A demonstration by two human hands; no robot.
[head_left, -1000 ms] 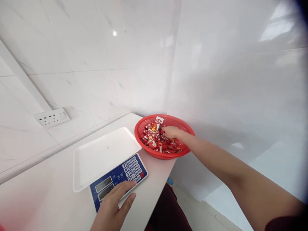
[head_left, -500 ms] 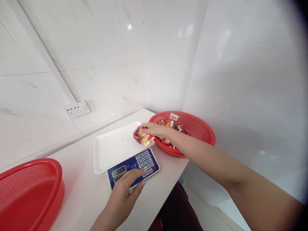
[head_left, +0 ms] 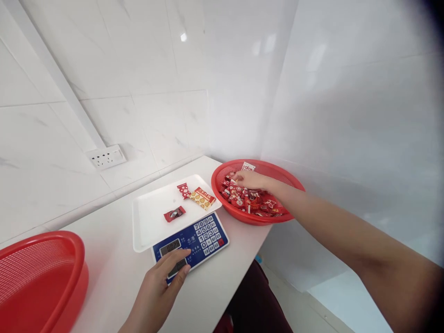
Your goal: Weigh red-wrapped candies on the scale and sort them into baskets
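Note:
My left hand (head_left: 161, 284) rests over the lower left of a blue digital scale (head_left: 199, 256), thumb and fingers apart, near its displays. On the scale's white tray (head_left: 149, 222) lie a red spotted packet (head_left: 183, 190), a yellow-and-red snack packet (head_left: 203, 198) and a small dark red packet (head_left: 175, 214). At the right, my right hand (head_left: 251, 180) reaches into a red plastic basket (head_left: 294, 185). Its fingers close on a red candy packet (head_left: 236, 190) among several red-wrapped candies (head_left: 256, 203); the fingertips are partly hidden.
A second red basket (head_left: 74, 245) stands at the left on the white table (head_left: 111, 273). Tiled wall (head_left: 156, 125) with a power socket (head_left: 106, 157) runs behind. The table's right edge drops to the floor beside my dark-clothed leg (head_left: 258, 300).
My right hand let go of the packets over the tray, leaving them there, and moved right into the basket. My left hand slid slightly left and down; the display reading changed.

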